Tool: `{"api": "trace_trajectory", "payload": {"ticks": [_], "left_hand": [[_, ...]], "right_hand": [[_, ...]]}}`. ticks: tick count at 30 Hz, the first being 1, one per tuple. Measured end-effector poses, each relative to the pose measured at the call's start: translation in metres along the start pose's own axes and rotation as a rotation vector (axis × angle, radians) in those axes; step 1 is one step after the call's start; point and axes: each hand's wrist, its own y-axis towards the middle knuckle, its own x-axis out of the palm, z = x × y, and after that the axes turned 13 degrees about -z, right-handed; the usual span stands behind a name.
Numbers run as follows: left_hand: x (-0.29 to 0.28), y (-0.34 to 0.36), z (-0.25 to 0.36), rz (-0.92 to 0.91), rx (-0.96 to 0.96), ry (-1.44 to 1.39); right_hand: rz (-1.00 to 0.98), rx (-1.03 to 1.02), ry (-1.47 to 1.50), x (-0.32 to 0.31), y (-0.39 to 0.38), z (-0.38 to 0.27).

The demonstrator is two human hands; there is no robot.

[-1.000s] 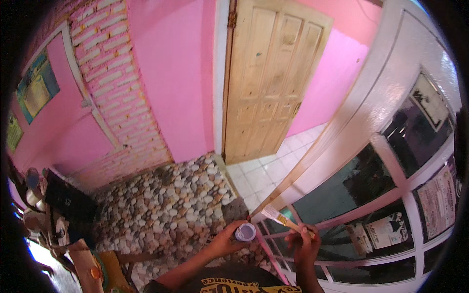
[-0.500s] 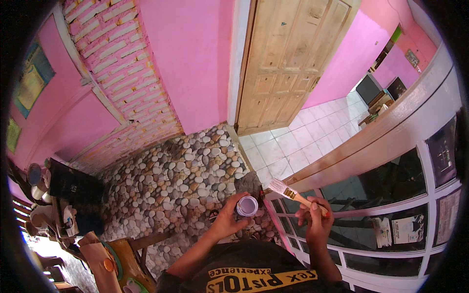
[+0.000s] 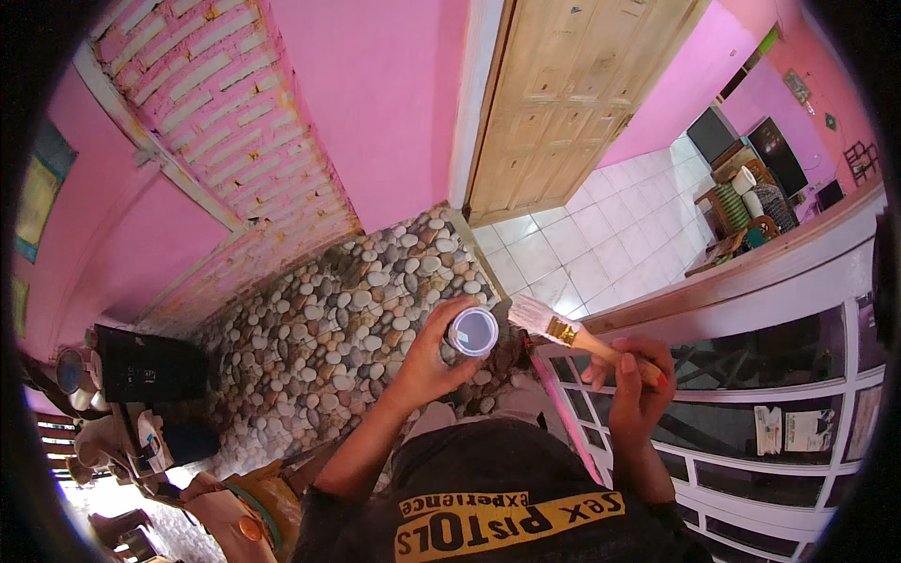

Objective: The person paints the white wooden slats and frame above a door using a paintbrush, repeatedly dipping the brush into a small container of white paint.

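My left hand (image 3: 430,361) grips a small round cup of pale paint (image 3: 472,331), held upright in front of my chest. My right hand (image 3: 635,382) holds a paintbrush (image 3: 563,330) by its wooden handle. The brush's pale bristles point left and sit just right of the cup's rim, apart from it. Both forearms come up from my black shirt with yellow print (image 3: 507,507).
A white-framed glass window (image 3: 751,375) with dark panes runs along the right. A pebble-patterned floor (image 3: 328,328) lies below, with white tiles (image 3: 582,235) and a wooden door (image 3: 563,94) beyond. Pink walls and a brick strip (image 3: 216,122) stand left. Dark clutter (image 3: 141,375) sits lower left.
The view has swung, so the door and a far room now show more. Both hands stay close together; the brush tip has come nearer the cup's rim.
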Motion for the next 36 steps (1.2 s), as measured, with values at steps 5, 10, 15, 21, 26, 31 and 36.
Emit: {"api": "trace_trajectory", "payload": {"ticks": [5, 10, 15, 21, 26, 31, 36], "left_hand": [[-0.026, 0.018, -0.012, 0.036, -0.013, 0.029], [-0.050, 0.047, -0.028, 0.057, 0.023, 0.017], [-0.080, 0.090, -0.060, 0.025, 0.010, 0.159], [-0.102, 0.166, -0.084, 0.008, -0.067, 0.148], [-0.107, 0.244, -0.102, -0.167, -0.217, 0.006], [-0.096, 0.306, -0.117, -0.212, 0.094, 0.215], [-0.097, 0.350, -0.094, -0.424, 0.080, 0.095]], "right_hand": [[-0.149, -0.113, -0.235, 0.024, 0.046, 0.001], [-0.363, -0.146, -0.526, 0.044, 0.108, 0.020], [-0.511, -0.095, -0.517, 0.053, 0.168, 0.079], [-0.650, -0.127, -0.615, 0.048, 0.249, 0.129], [-0.509, -0.094, -0.724, 0.018, 0.299, 0.135], [-0.278, 0.144, -0.706, -0.017, 0.308, 0.133], [0.116, 0.164, -0.527, -0.034, 0.300, 0.116]]}}
